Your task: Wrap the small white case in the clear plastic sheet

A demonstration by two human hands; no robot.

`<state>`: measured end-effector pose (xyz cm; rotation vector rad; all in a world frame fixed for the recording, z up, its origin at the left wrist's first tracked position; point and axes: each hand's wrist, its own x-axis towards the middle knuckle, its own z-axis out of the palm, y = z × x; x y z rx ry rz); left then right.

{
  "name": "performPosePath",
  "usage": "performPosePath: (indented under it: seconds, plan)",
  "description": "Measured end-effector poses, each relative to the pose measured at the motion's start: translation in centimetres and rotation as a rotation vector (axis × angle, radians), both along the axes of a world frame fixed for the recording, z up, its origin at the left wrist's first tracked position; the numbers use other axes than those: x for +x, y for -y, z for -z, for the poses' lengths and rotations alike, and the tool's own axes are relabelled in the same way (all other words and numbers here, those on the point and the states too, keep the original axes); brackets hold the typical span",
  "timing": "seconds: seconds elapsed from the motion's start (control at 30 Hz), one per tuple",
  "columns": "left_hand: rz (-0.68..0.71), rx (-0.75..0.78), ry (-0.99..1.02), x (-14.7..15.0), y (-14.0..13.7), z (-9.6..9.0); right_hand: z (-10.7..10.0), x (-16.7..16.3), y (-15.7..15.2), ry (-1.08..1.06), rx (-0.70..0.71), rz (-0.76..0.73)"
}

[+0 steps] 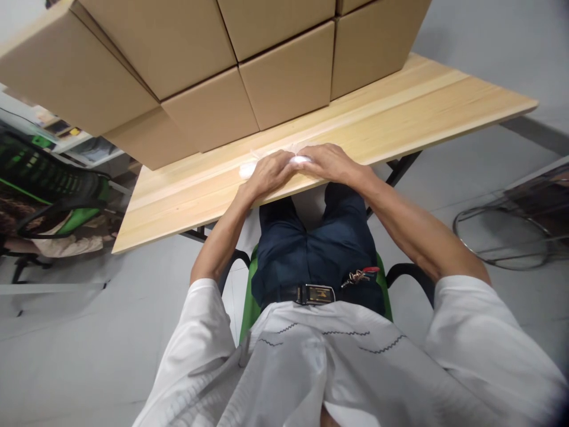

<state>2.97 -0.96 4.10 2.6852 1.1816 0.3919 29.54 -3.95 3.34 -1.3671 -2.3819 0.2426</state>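
Both of my hands meet over the wooden table near its front edge. Between their fingertips is a small, shiny white item (301,159), perhaps wrapped in thin clear film; its kind cannot be made out. My left hand (272,172) is closed at the item's left end, fingers together. My right hand (328,161) is closed at its right end, thumb and fingers pressed in. Just left of my left hand, a white, crumpled, plastic-looking piece (247,170) lies on the table. Whether the two white parts are joined is hidden by my left hand.
Large cardboard boxes (287,74) stand stacked along the back of the wooden table (444,101). At the left are a black and green chair (66,184) and part of another person. A round metal-framed stool (502,237) stands on the floor at the right.
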Motion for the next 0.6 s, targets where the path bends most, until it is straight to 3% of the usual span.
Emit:
performPosePath:
  seconds: [0.33,0.47,0.6]
  plan:
    - [-0.009,-0.030,-0.101,1.8,-5.2,-1.2,0.4,0.9,-3.1,-0.010,-0.026,0.179]
    - [-0.055,-0.005,-0.179,2.5,-7.4,-0.5,1.3,1.0,-4.5,-0.009,-0.016,0.278]
    - [-0.094,0.024,-0.147,2.6,-8.9,1.0,3.0,1.5,-5.3,-0.070,0.070,0.269]
